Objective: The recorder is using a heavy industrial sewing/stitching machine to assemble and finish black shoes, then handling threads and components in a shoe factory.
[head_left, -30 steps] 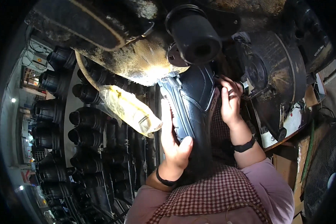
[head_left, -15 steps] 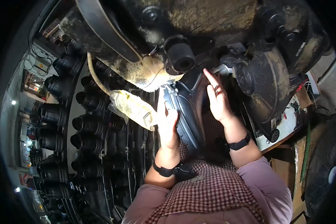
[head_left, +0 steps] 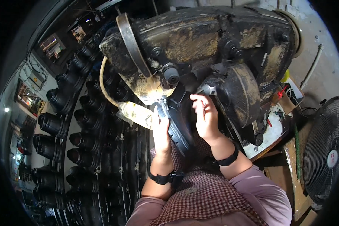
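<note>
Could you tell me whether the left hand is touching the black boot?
Touching: the head view shows the left hand pressed flat along the boot edge.

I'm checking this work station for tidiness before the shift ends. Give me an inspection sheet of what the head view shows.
Surface: side bench by the machine, pale top, stained.
Job's things: black rubber boot held up against a big grimy machine, sole edge facing the camera.
Clutter: small red and dark bits on the bench; cardboard boxes beneath it.
Hands: left hand grips the boot's left side; right hand presses its right side near the machine's nozzle.
Cables: yellowish hose curving from the machine; thin wires on the floor at right.
Surroundings: rows of black boots at left; standing fan at right.
</note>
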Action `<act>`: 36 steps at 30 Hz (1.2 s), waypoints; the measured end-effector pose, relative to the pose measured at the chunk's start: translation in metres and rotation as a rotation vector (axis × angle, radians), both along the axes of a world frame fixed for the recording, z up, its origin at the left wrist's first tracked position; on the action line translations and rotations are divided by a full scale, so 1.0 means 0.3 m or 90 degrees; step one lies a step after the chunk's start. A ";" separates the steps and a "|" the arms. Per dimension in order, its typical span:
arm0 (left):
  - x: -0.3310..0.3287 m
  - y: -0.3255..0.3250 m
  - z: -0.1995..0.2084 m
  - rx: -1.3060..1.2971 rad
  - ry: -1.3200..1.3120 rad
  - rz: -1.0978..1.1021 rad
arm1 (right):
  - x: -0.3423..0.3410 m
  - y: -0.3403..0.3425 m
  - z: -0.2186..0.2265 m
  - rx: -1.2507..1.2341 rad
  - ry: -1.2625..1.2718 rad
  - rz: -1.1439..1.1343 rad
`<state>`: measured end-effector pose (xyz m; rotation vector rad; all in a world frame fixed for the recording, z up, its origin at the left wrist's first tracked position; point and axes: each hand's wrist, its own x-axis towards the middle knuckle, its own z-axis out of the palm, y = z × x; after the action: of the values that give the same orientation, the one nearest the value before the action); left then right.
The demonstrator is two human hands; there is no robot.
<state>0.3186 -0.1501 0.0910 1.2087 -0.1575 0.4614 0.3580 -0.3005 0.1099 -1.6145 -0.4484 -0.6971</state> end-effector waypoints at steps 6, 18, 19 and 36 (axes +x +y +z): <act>-0.029 -0.016 0.042 -0.060 0.064 -0.044 | -0.040 0.026 0.285 0.213 0.009 0.153; -0.072 0.050 0.034 0.009 0.050 -0.111 | -0.094 0.032 0.348 0.342 0.185 0.356; -0.071 0.073 -0.001 0.000 0.119 -0.072 | -0.091 0.059 0.354 0.335 0.165 0.261; -0.283 0.073 0.044 0.192 -0.062 0.183 | -0.204 -0.064 0.377 -0.139 -0.245 0.011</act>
<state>0.2337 -0.1281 0.1043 1.5135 -0.1400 0.7682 0.2966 -0.3196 0.2231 -1.6781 -0.8408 -0.9770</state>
